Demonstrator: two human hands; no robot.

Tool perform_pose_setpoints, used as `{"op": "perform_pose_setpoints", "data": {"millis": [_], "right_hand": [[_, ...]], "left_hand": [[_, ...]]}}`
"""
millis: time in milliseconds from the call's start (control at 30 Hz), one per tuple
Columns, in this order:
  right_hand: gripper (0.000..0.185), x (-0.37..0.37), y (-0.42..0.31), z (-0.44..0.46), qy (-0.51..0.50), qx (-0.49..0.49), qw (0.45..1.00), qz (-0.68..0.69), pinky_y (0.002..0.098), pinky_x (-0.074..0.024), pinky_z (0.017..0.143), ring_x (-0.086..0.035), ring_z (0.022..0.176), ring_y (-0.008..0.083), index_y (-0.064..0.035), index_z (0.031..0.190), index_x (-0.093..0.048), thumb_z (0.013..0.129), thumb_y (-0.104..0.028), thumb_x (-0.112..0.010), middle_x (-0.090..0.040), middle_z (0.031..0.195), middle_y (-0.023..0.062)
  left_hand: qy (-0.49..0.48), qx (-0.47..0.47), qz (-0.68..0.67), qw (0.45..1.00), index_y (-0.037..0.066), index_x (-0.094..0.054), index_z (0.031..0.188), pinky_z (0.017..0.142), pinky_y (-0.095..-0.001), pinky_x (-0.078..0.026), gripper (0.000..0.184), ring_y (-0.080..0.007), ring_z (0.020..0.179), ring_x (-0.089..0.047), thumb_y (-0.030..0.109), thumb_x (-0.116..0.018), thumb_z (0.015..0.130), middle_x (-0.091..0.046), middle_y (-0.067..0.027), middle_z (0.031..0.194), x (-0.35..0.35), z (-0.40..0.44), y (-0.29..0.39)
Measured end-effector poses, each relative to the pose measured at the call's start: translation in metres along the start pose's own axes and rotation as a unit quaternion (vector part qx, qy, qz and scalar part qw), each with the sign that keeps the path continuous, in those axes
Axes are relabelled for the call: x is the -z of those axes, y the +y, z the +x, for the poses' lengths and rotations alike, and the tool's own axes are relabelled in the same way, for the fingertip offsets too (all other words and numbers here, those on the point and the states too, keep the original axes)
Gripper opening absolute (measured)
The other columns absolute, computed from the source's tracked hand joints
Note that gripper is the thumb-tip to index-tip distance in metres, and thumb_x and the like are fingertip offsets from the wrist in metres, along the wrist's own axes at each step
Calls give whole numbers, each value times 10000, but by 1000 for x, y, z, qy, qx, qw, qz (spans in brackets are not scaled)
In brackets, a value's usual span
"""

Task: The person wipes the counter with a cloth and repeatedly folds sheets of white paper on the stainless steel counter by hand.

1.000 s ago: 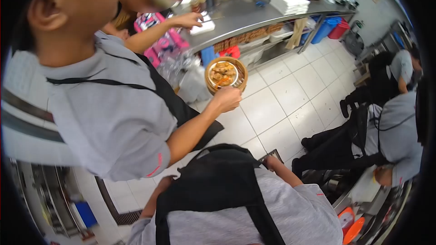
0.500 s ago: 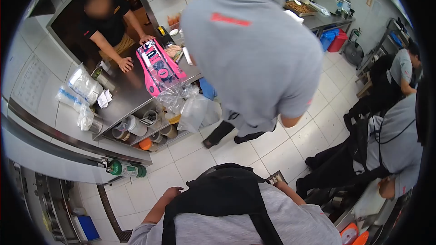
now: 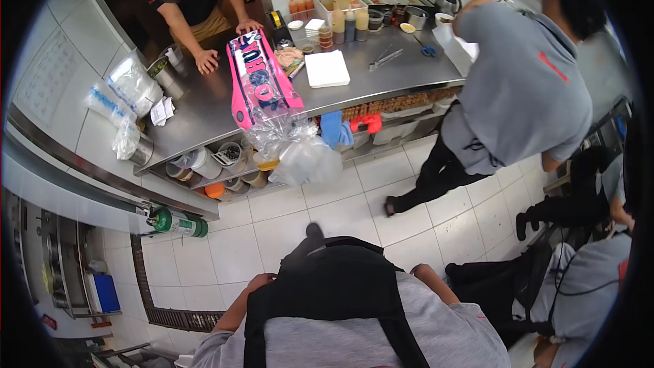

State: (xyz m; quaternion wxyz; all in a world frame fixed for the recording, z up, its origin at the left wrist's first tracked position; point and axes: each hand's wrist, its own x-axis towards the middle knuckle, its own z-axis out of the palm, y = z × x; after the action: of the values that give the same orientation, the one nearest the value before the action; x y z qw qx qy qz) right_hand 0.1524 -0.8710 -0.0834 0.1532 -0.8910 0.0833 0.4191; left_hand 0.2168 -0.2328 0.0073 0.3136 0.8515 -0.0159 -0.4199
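Observation:
My left hand (image 3: 261, 281) hangs low beside the front of my black apron (image 3: 334, 279), its fingers mostly hidden by the apron and my body. On the other side, my right hand (image 3: 426, 272) is also low, its fingers out of sight below the wrist. Whether either hand holds anything cannot be made out. Both hands are over the white tiled floor (image 3: 340, 204), well away from the steel counter (image 3: 327, 99). On that counter lies a pink printed plastic bag (image 3: 262, 85), its clear plastic end drooping over the front edge.
Across the counter a person in black rests a hand (image 3: 206, 61) near the bag. A co-worker in grey (image 3: 524, 88) stands at the counter's right, one arm raised. Sauce bottles (image 3: 344, 24), white paper (image 3: 327, 68) and tongs (image 3: 386, 59) lie there. A green cylinder (image 3: 177, 223) is at left.
The grey-shirted co-worker has moved right, uncovering the counter's middle. My view has shifted and my foot now shows ahead. The flat dark-edged item by my right hand is out of sight.

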Motion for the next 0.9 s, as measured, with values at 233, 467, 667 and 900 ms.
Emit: {"op": "perform_pose_setpoints", "data": {"millis": [233,467,667,900], "right_hand": [[395,116,-112,68,-31,57,997,-39,378,-531,872,-663,1012,269,-271,1023,-738,797,-6,-551,-697,1084,100],[296,240,-201,105,65,193,979,-1,449,-524,813,-654,928,370,-146,1051,-720,879,-174,-481,-690,1010,181],[187,405,-312,96,266,208,859,385,266,-504,703,-610,764,100,-31,1059,-690,955,-88,-546,-675,861,34],[183,483,-336,118,281,221,846,395,261,-499,694,-582,723,104,-45,1073,-689,906,-85,-624,-664,877,38]], "left_hand": [[26,-15,-9,1000,156,-641,1238,888,-385,-512,415,-312,1011,-662,337,-626,866,-697,-157,1079,52,86,-19],[97,-224,-191,951,1,-641,1169,872,-279,-492,263,-136,956,-648,156,-496,1014,-704,-76,999,256,156,274],[240,-306,-169,906,43,-671,1092,878,-323,-499,200,-210,974,-658,139,-599,933,-678,-106,1032,356,227,406],[326,-432,227,810,88,-626,1192,972,-402,-468,405,-308,1160,-558,192,-720,813,-584,-128,1259,368,288,451]]}}
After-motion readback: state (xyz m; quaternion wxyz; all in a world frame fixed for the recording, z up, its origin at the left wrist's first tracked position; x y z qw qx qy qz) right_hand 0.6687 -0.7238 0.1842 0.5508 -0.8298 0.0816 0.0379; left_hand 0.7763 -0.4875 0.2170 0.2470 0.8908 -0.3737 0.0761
